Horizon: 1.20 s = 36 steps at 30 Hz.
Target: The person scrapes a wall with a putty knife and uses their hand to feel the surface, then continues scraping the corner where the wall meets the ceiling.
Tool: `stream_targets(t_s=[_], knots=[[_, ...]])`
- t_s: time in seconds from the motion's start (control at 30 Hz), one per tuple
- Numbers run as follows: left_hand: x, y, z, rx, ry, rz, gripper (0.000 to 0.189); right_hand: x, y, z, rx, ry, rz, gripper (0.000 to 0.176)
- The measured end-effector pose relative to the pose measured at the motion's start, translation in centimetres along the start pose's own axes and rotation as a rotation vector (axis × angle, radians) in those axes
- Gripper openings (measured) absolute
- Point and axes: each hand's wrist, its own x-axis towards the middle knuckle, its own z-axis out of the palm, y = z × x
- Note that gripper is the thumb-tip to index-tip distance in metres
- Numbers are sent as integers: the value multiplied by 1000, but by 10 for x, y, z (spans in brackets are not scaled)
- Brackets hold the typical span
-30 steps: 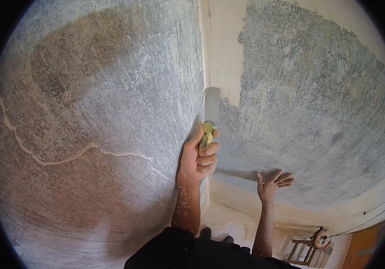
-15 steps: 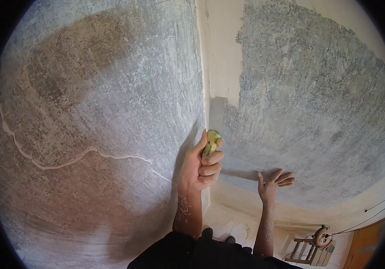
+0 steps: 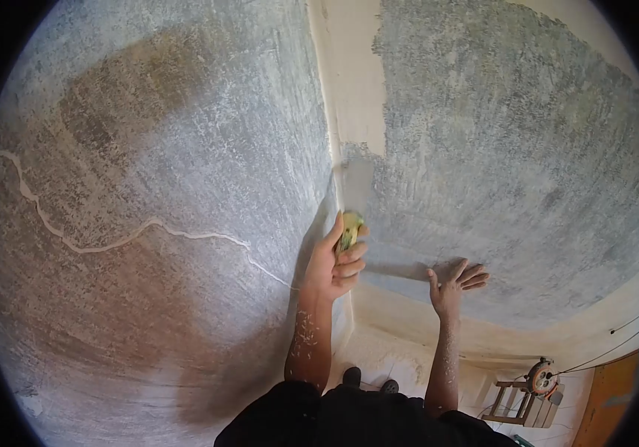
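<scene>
Near the corner between two walls, my left hand (image 3: 337, 261) is wrapped round the yellow-green handle (image 3: 349, 229) of a scraper. Its wide grey blade (image 3: 357, 179) lies at the right wall, just beside the corner and below the end of a cream strip (image 3: 353, 74). Lower on the blue-grey right wall (image 3: 498, 149), my right hand (image 3: 453, 284) rests with its fingers spread and holds nothing. Pale flecks dot both forearms.
A cream crack line (image 3: 152, 223) winds across the mottled left wall (image 3: 208, 149). At the lower right, a cable reel (image 3: 541, 378) sits on a wooden stool (image 3: 506, 402), with wires running up to the right. Dark shoes (image 3: 351, 376) show on the floor below.
The view has shifted slightly, so the corner appears further left and the stool a little to the right. My left hand still grips the scraper; my right hand stays spread on the wall.
</scene>
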Motion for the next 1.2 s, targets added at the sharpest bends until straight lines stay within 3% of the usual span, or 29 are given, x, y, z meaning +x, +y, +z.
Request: stream_targets(t_s=[0.2, 0.33, 0.83, 0.93, 1.07, 1.2], knots=[[9, -33, 3, -207, -248, -65, 40, -3, -1, -7, 1, -80, 28, 96], [28, -46, 11, -319, -276, -46, 44, -6, 4, -9, -90, -109, -4, 96], [18, -33, 43, -316, -244, -60, 47, -10, 8, -5, -92, -74, -60, 102], [22, -42, 31, -249, -148, -5, 47, -10, 11, -6, -104, -59, -88, 102], [23, -30, 35, -270, -207, -97, 48, -4, 13, -2, -92, -78, -82, 101], [14, -32, 29, -249, -169, -64, 47, -9, 12, -3, -77, -92, -76, 100]])
